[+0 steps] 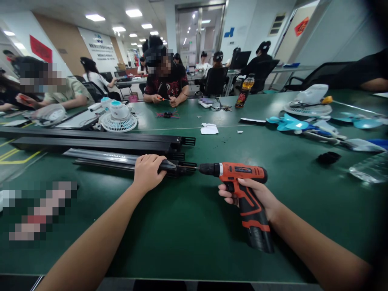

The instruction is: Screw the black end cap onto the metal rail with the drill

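My right hand (260,198) is wrapped around the grip of an orange and black cordless drill (245,171). The drill lies level, and its chuck and thin bit point left at the slotted end (186,167) of a long black housing. Whether the bit touches anything there I cannot tell. My left hand (149,171) is closed over the near black housing (103,157), close to that slotted end, and holds it on the table. Behind it lie further long black housings (91,143), side by side, with similar slotted ends.
On the green table (169,242) are white fan parts (119,117), blue fan blades (287,122), a drink bottle (244,92), white paper (209,128) and a black part (329,157). Across the table a person (166,85) holds a small tool. Another person sits at left.
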{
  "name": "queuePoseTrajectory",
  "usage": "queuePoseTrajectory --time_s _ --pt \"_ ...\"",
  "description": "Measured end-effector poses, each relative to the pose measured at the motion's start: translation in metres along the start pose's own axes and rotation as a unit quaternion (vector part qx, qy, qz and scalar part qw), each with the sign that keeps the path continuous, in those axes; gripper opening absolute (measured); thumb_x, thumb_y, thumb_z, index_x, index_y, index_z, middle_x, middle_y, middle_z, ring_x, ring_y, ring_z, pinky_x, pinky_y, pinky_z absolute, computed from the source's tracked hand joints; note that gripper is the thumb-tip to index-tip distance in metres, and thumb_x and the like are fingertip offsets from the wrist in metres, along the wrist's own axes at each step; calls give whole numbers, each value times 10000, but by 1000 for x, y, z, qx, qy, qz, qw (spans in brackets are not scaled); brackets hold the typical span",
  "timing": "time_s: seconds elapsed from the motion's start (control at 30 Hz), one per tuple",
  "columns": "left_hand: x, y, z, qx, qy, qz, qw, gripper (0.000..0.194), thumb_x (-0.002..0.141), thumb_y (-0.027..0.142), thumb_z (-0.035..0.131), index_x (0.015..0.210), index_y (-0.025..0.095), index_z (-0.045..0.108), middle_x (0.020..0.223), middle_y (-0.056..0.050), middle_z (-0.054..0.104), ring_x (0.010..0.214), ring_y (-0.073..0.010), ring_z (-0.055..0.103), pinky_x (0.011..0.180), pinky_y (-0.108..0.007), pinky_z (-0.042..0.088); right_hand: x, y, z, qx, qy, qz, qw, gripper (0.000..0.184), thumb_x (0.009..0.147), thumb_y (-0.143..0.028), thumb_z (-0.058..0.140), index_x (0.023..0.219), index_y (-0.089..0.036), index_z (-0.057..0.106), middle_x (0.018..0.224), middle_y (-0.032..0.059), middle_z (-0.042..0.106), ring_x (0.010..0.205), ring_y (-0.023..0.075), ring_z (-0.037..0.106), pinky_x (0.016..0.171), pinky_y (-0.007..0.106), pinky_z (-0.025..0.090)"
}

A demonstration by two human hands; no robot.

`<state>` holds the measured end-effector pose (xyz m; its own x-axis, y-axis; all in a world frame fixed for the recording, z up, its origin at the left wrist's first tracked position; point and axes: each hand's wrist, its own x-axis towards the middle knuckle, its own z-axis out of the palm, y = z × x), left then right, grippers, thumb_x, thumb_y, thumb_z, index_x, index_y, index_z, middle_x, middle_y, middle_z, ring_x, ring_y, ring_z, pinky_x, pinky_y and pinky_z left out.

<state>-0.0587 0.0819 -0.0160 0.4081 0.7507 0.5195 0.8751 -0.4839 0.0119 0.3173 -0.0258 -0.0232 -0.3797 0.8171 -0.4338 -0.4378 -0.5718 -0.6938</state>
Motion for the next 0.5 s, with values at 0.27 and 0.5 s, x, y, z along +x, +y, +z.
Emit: queuePoseTrajectory --time_s 0.27,0.5 --pt "0 0 -1 -8 -9 -7 1000 268 988 304 620 1226 266 737 1191 -93 799 1138 -331 706 1074 -529 464 -1 -1 1 15 20 -8 1000 299 929 -345 758 1119 -121 813 1036 151 862 721 183 725 692 292 616" --pt "-2 -10 -7 13 -63 67 996 545 1030 549 560 1449 212 649 1324 -158 739 1248 -379 651 1115 -570 432 0 -3 -1 16 16 -6 1000 300 924 -352 754 1140 -148 796 877 115 837 650 182 661 633 309 586"
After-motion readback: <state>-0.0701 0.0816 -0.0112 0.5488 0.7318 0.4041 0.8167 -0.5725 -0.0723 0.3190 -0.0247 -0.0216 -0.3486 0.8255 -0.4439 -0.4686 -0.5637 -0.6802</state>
